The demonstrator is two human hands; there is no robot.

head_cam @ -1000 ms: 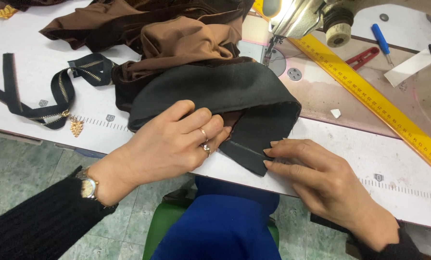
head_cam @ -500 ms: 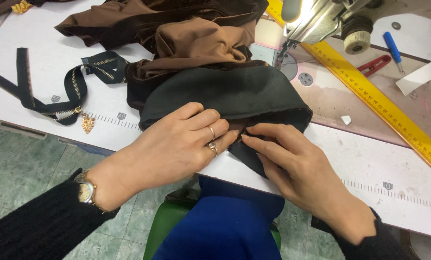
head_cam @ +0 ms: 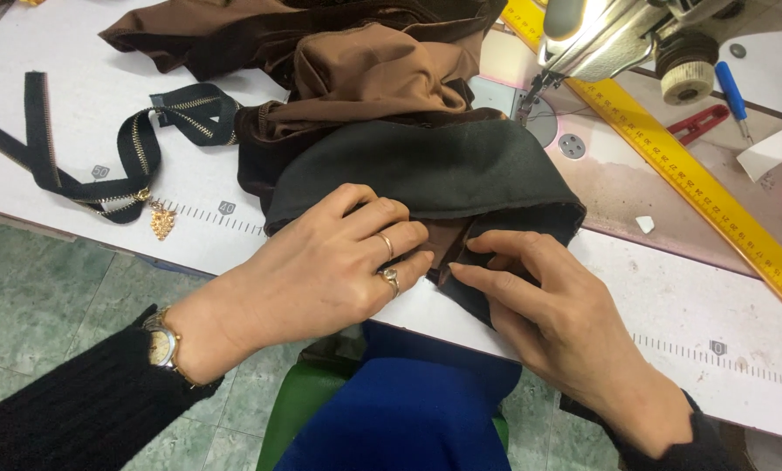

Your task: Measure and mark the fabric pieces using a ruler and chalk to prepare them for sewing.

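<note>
while both hands meet at lower centre, the left hand (head_cam: 321, 262) lies flat, fingers together, on the dark green fabric (head_cam: 435, 170); the right hand (head_cam: 557, 314) pinches its folded edge. soft, light and limp, it seems best gripped at that hem. beyond lie brown cloth (head_cam: 365, 61) and the sewing machine (head_cam: 618, 35).

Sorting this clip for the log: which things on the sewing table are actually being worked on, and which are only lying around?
In hand:
- dark green folded fabric piece, pressed by the left hand and pinched at its edge by the right hand
- brown bunched fabric joined beneath it

Lying about:
- black zipper with gold pull
- long yellow ruler
- red-handled snips
- blue-handled tool
- sewing machine head
</note>
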